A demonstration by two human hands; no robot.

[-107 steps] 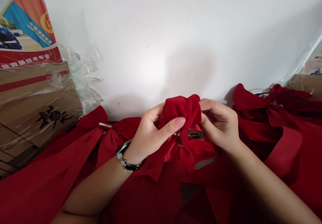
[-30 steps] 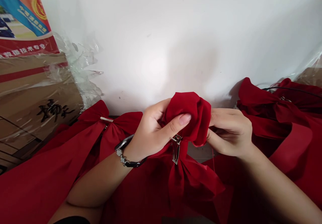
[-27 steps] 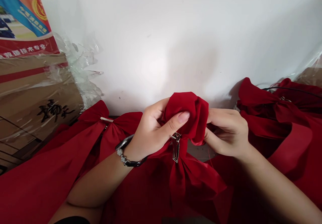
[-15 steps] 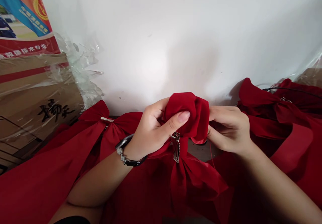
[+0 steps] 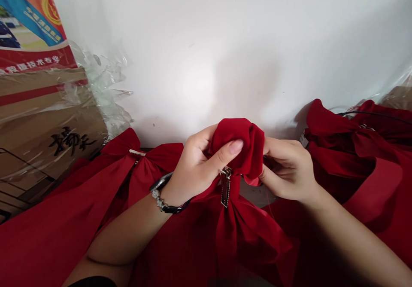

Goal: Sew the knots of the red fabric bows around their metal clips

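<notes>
A red velvet bow (image 5: 238, 149) is bunched up between my two hands, its tails hanging below. My left hand (image 5: 202, 162) is closed around it, the thumb pressed across the folded loops. From its underside dangles a metal hair clip (image 5: 225, 188). My right hand (image 5: 286, 166) pinches at the bow's right edge with bent fingers; what sits between those fingertips is hidden. A thin red thread hangs below the right hand.
Another red bow with a metal clip (image 5: 137, 152) lies at left, and more red bows (image 5: 334, 123) are heaped at right. A cardboard box (image 5: 41, 119) wrapped in plastic film stands at far left. A white wall (image 5: 167, 42) rises behind.
My right hand has shifted slightly left, closer against the bow. The dangling clip has turned a little. My left hand keeps its hold.
</notes>
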